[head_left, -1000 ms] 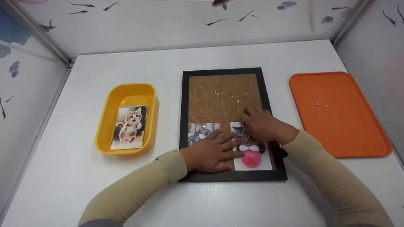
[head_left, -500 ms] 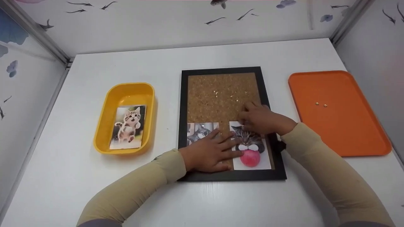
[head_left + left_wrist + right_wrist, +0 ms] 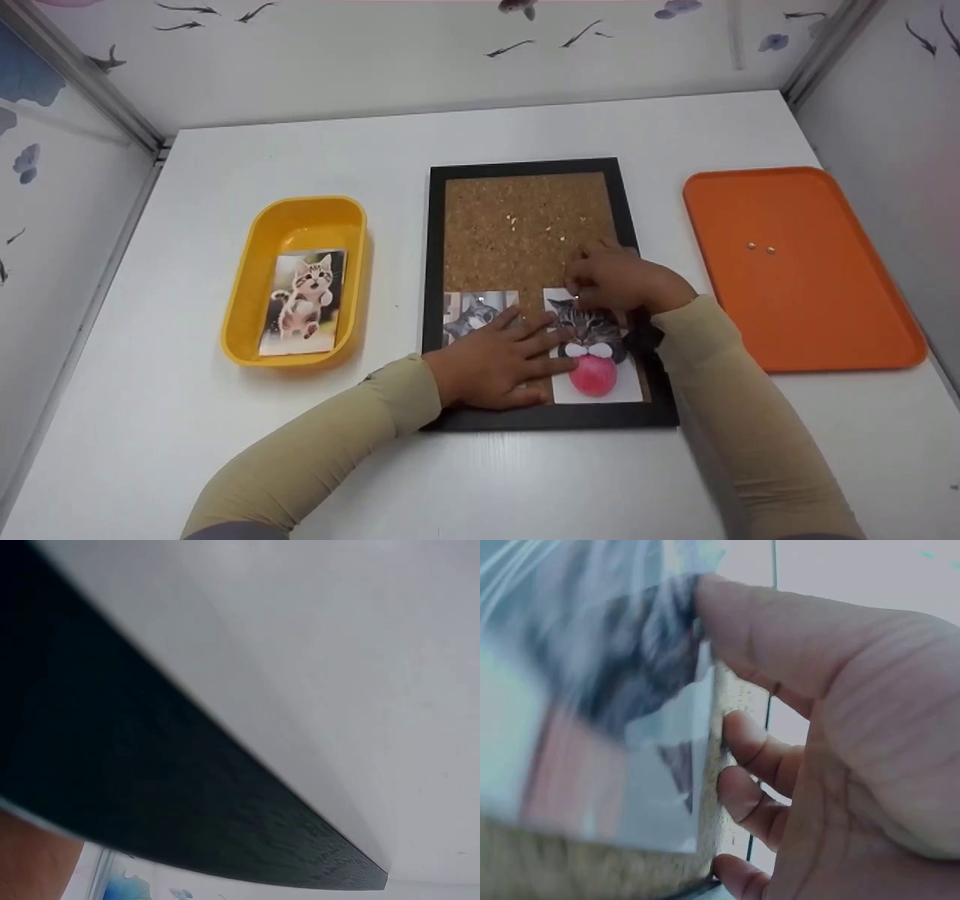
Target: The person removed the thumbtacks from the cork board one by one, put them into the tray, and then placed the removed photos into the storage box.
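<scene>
A cork board (image 3: 487, 247) in a black frame lies on the table. Across its lower part my left hand (image 3: 495, 367) rests flat with fingers spread, covering much of a grey cat photo (image 3: 474, 313) and reaching onto a second photo of a tabby cat with a pink ball (image 3: 596, 375). My right hand (image 3: 619, 277) is at the top edge of that second photo, beside a small shiny pin (image 3: 576, 297). In the right wrist view the thumb (image 3: 742, 622) lies extended against the photo, while the other fingers are loosely bent at the cork. The left wrist view shows mostly the black frame (image 3: 172, 780).
A yellow bin (image 3: 240, 315) on the left contains a kitten photo (image 3: 304, 300). To the right, an orange tray (image 3: 825, 315) bears two small metallic pins (image 3: 771, 250). Several shiny pins (image 3: 512, 219) dot the cork's upper part. White printed panels surround the table.
My right hand has shifted slightly up and left, its forearm swinging inward, uncovering more of the tabby photo and the shiny pin. The left hand stays in place.
</scene>
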`<state>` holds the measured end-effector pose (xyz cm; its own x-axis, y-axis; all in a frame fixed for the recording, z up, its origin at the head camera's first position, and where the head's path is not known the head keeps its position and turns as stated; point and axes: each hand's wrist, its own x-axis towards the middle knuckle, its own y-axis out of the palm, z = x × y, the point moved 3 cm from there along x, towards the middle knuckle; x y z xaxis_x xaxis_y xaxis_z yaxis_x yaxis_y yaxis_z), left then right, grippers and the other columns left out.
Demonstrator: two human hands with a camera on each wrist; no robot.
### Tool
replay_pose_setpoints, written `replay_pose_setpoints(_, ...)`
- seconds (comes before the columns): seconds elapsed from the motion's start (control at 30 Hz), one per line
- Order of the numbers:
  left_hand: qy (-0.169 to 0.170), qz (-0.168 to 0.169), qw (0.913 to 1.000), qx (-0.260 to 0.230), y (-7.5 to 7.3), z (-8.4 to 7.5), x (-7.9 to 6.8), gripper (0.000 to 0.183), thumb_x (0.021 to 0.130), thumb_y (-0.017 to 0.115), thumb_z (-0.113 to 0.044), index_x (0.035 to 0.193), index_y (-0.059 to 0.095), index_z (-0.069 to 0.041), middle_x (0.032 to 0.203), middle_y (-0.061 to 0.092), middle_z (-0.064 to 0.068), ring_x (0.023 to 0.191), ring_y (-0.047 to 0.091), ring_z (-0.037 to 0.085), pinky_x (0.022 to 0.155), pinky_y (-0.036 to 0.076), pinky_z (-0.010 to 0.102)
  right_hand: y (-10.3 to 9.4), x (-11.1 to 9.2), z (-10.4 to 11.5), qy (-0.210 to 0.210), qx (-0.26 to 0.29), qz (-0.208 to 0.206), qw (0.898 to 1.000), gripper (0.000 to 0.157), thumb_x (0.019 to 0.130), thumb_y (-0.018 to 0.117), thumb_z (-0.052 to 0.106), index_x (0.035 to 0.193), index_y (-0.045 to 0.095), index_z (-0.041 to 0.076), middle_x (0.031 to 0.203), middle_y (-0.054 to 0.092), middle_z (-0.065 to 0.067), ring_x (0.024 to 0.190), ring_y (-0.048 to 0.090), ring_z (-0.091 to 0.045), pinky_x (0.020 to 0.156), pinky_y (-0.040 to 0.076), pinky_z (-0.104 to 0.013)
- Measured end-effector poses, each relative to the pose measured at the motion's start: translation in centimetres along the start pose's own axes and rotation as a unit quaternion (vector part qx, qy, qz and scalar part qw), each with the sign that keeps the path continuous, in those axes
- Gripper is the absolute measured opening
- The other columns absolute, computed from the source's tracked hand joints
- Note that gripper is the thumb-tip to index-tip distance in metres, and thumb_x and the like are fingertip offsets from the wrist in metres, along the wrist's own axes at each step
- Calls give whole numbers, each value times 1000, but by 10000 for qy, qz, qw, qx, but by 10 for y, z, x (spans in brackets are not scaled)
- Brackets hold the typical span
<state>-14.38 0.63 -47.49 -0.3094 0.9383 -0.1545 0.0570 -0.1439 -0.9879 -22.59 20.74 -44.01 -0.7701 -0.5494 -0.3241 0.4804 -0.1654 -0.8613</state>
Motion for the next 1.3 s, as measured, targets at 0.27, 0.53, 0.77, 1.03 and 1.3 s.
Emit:
replay_pose_setpoints(0.27, 20, -1, 9999, 146, 0, 0, 0, 61, 103, 14, -60, 159, 17, -36, 167, 7, -1, 152, 1, 26, 119, 7, 55, 9, -6, -1, -187, 74, -635, 9978, 8, 87, 67, 10, 85, 63, 16, 106, 49, -10, 105, 41, -32, 85, 38, -50)
replay_pose_setpoints(0.53, -8, -19, 10000, 90, 3, 1, -1, 62, 102, 12, -61, 159, 16, -37, 167, 6, -2, 152, 0, 25, 119, 4, 55, 16, -6, 0, -393, -164, -973, 9943, 3, 91, 62, 12, 88, 61, 13, 108, 48, -13, 102, 40, -34, 84, 38, -52)
replay_pose_setpoints(0.77, -28, 92, 9999, -35, 3, 1, 0, 61, 103, 12, -61, 159, 15, -37, 167, 4, -3, 152, -3, 25, 119, 2, 55, 17, -8, 2, -61, -140, -753, 9970, 4, 93, 61, 14, 89, 60, 16, 116, 48, -13, 107, 40, -34, 88, 33, -59)
replay_pose_setpoints(1.03, -64, 147, 9999, 31, 1, 1, 0, 62, 102, 11, -62, 159, 14, -38, 167, 2, -4, 152, -4, 24, 119, 2, 55, 15, -9, 5, 344, -216, -596, 9974, 4, 95, 59, 17, 92, 61, 17, 121, 47, -13, 112, 39, -35, 89, 30, -65)
replay_pose_setpoints(1.3, -67, 140, 9999, 34, 3, 1, 1, 62, 102, 9, -62, 159, 12, -39, 167, 2, -4, 152, -4, 24, 119, 2, 55, 14, -8, 5, 349, -191, -593, 9975, 4, 94, 59, 16, 91, 61, 18, 123, 46, -12, 115, 38, -36, 91, 30, -68)
